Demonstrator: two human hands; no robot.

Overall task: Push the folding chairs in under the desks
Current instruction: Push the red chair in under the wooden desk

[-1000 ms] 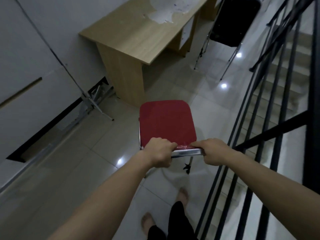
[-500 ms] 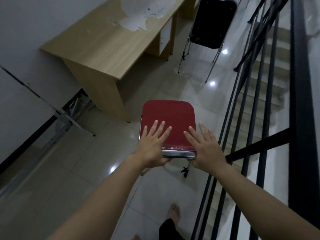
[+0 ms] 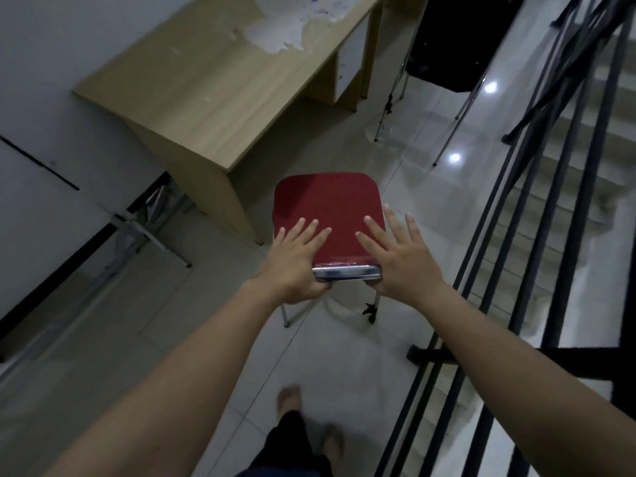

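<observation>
A red folding chair with a chrome top rail stands on the tiled floor just off the near corner of a light wooden desk. My left hand lies flat on the left of the chair's back, fingers spread, palm against the rail. On the right side my right hand rests the same way, fingers apart. A black folding chair stands farther off beside the desk's far end.
Black stair railing runs along the right, with steps going down behind it. A grey wall and a metal frame at its foot lie to the left. My bare feet show below on the tiles.
Both hands went from gripping the chair's top rail to lying flat with spread fingers. The red chair has come closer to the desk's corner and the view has moved forward.
</observation>
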